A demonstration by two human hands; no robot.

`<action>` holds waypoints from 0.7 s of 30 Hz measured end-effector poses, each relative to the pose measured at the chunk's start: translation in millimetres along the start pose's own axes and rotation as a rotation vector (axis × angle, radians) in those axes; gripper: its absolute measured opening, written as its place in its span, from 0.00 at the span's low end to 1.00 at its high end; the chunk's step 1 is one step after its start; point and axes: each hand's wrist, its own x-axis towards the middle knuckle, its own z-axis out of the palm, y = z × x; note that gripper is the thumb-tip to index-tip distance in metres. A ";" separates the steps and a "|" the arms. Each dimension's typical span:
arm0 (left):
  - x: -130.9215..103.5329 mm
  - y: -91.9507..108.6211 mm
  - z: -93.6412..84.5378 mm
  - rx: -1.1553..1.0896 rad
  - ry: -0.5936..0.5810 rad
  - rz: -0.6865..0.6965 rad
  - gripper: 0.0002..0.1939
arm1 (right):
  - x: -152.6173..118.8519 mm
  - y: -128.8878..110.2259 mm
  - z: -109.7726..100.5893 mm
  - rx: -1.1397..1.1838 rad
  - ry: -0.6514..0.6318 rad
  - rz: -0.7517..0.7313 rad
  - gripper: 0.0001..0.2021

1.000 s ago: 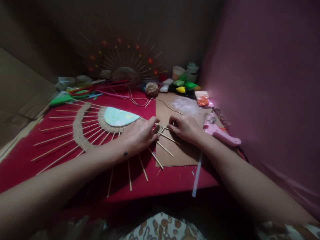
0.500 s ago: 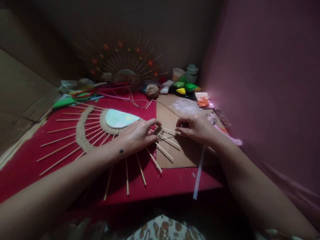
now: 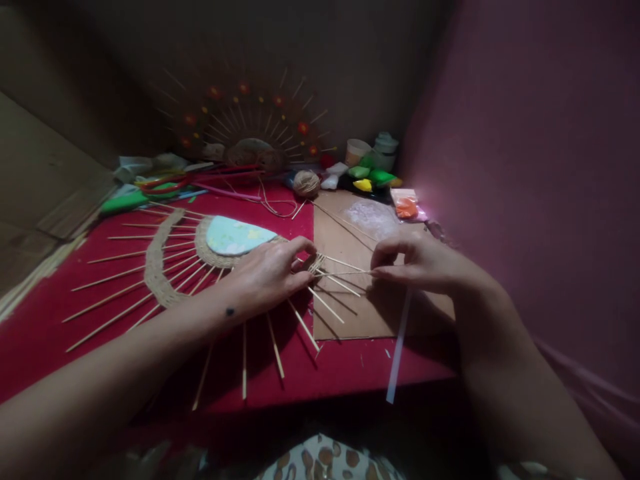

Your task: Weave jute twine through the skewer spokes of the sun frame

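A half-round piece of thin wooden sticks point(image 3: 103, 289) fans out over the red table, with a pale blue half-disc point(image 3: 240, 235) at its centre and a woven twine band point(image 3: 156, 267) across the sticks on the left. My left hand point(image 3: 280, 267) pinches the woven end of the band at the right-hand sticks; the arm covers part of the piece. To its right, my right hand point(image 3: 415, 263) pinches the twine point(image 3: 347, 273), which runs taut from the weave to the fingertips. From the twine ball point(image 3: 306, 183) at the back, a strand leads toward this hand.
Under the right-hand sticks lies a cardboard sheet point(image 3: 335, 327). A translucent strip point(image 3: 399, 350) overhangs the table's front edge. At the back are scissors point(image 3: 165, 187), coloured clay packets point(image 3: 383, 177), a paper cup point(image 3: 357, 151) and another flower-decorated stick fan point(image 3: 250, 127). A pink wall point(image 3: 540, 167) borders the right.
My right hand has moved right and slightly down, drawing the twine out longer and straighter. My left hand stays at the weave, and the stick piece has shifted slightly left in view.
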 end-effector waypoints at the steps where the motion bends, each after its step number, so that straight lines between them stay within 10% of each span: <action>1: -0.1 0.1 -0.2 0.002 -0.003 -0.005 0.17 | -1.1 -1.0 -0.9 -0.003 -0.005 -0.008 0.06; 9: -1.7 0.0 -1.9 -0.011 0.027 0.005 0.17 | 0.5 5.6 -0.5 -0.128 -0.084 0.035 0.06; 17: -8.2 5.4 -5.3 -0.061 -0.003 0.030 0.17 | 22.3 11.0 19.6 -0.143 0.378 -0.004 0.05; 21: -10.1 8.0 -2.9 -0.049 -0.023 0.042 0.19 | 49.6 8.0 30.5 -0.191 0.406 -0.008 0.04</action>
